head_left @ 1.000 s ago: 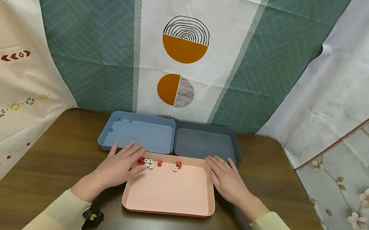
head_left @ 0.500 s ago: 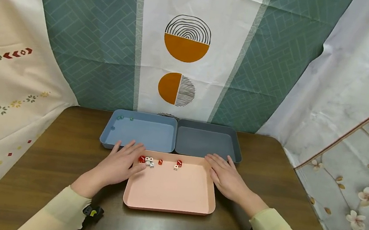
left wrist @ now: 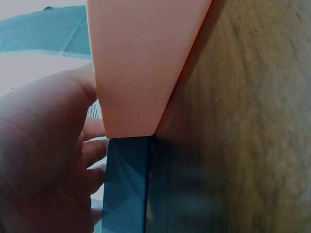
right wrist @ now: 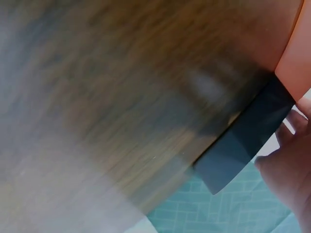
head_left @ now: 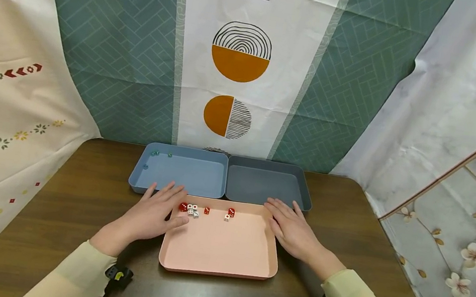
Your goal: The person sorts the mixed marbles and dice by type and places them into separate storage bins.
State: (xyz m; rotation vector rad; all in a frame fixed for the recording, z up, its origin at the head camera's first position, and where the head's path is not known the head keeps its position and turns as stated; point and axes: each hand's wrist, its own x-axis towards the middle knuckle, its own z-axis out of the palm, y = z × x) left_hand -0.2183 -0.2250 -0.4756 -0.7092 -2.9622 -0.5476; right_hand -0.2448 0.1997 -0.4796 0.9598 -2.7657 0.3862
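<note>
A pink tray lies in the middle of the table, with several small red dice and white dice along its far side. My left hand rests over the tray's far left corner, fingers straight and spread, the thumb reaching over the rim. Over the far right corner lies my right hand, its fingers extended too. Neither hand grips anything. In the left wrist view the hand is beside the pink tray's wall. The right wrist view catches only part of the right hand.
Behind the pink tray stand a light blue tray with several small green and blue dice, and a dark grey tray. All three are on a brown wooden table. Patterned cloths hang behind and on both sides.
The head view shifts slightly. Both hands stay in place over the pink tray's corners, and the dice have not moved.
</note>
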